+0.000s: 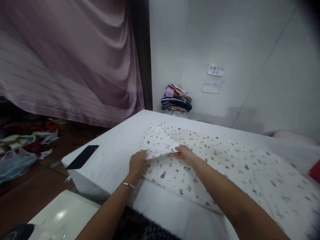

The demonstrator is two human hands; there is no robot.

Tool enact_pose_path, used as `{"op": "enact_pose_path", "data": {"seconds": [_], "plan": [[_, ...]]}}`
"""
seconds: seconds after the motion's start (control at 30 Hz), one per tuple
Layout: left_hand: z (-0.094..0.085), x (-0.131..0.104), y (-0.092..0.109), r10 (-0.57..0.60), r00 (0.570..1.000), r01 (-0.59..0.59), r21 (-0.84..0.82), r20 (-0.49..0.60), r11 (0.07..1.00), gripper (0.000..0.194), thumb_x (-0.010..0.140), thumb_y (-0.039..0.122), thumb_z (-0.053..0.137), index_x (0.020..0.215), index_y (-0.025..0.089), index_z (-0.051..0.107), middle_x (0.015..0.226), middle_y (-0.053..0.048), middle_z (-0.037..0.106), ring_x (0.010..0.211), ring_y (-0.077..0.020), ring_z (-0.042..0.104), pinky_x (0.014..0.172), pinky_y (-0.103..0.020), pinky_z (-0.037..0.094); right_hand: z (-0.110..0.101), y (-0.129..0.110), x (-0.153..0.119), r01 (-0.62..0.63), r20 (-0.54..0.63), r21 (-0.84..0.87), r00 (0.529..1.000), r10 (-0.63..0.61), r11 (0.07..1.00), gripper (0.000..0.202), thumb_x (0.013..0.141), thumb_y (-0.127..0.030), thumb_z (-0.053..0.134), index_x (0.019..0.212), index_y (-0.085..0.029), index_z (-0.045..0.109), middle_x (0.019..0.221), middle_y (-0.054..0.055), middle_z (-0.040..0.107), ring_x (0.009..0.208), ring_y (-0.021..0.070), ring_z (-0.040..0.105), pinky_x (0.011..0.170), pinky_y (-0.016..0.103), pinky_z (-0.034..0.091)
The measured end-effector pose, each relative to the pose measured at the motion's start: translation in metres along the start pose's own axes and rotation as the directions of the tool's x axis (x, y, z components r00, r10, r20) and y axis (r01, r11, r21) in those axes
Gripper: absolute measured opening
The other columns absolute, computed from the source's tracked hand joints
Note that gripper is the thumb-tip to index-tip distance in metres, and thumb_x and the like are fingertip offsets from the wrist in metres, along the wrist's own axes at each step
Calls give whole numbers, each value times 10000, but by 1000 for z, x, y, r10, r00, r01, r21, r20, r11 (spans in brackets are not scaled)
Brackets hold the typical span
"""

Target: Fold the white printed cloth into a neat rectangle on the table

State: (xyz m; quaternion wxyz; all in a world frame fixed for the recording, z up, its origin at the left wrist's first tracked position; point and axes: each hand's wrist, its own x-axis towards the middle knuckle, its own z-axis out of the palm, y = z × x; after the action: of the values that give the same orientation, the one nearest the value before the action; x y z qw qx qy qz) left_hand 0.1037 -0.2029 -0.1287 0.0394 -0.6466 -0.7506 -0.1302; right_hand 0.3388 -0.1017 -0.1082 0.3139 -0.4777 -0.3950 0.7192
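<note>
The turned-over fold of a printed cloth [212, 161] hides part of the fingers of a person's right hand [184, 154], while both forearms [220, 186] run out of view below. A white table [115, 140] conceals the base of a fabric pile [176, 101]; characters on the upper wall note [215, 70] blur past reading. Cropped at the edges: a purple curtain [100, 63], an unidentifiable red object [315, 172] and a dark item [21, 231].

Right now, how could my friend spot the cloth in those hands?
Find the big table. Across its right side lies a pale cloth, one edge held by the left hand and right hand. Small dark printed shapes set it apart from the plain white cover.
</note>
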Motion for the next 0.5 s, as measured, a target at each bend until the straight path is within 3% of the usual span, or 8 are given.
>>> {"op": "enact_pose_path", "data": {"seconds": [0.1, 0.17, 0.33, 0.43, 0.5], "plan": [[-5, -3, -2, -40, 999, 40, -8, -8, 999, 479, 770, 69, 490, 1225, 195, 569, 1261, -92, 611, 1165, -254, 535, 979, -368, 393, -33, -23, -5, 51, -72, 28, 996, -49, 998, 110, 847, -122, 522, 945, -122, 570, 732, 72, 681, 609, 154, 667, 489, 208, 512], [-4, -7, 7, -44, 999, 45, -34, 23, 998, 499, 763, 73, 494, 1235, 220, 563, 1266, -67, 613, 1163, -245, 536, 977, -356, 399, -59, -40, -12, 92, -128, 48, 988, -85, 995, 100, 857, -112, 499, 935, -116, 562, 728, 75, 676, 604, 153, 667, 477, 204, 505], [8, -13, 65, 47, 993, -30, -157, 107, 987, 466, 807, 114, 468, 1249, 237, 551, 1304, -50, 589, 1190, -223, 524, 974, -341, 415, -142, -85, -48, 220, -332, 74, 925, -184, 973, 107, 867, -79, 455, 856, -118, 554, 630, 57, 641, 557, 132, 638, 447, 181, 474], [10, -19, 118, 192, 976, -166, -221, 104, 961, 450, 798, 90, 465, 1214, 227, 569, 1269, -62, 605, 1168, -218, 535, 960, -347, 426, -208, -113, -98, 324, -479, 32, 836, -270, 946, 156, 876, -66, 438, 785, -129, 548, 589, 55, 622, 538, 125, 620, 445, 178, 453], [10, -25, 156, 312, 945, -280, -255, 95, 926, 466, 775, 55, 466, 1194, 229, 573, 1247, -66, 614, 1153, -214, 539, 955, -353, 426, -257, -127, -148, 421, -602, -80, 702, -380, 904, 212, 866, -28, 424, 719, -128, 540, 562, 51, 606, 504, 113, 600, 458, 187, 437]]}}
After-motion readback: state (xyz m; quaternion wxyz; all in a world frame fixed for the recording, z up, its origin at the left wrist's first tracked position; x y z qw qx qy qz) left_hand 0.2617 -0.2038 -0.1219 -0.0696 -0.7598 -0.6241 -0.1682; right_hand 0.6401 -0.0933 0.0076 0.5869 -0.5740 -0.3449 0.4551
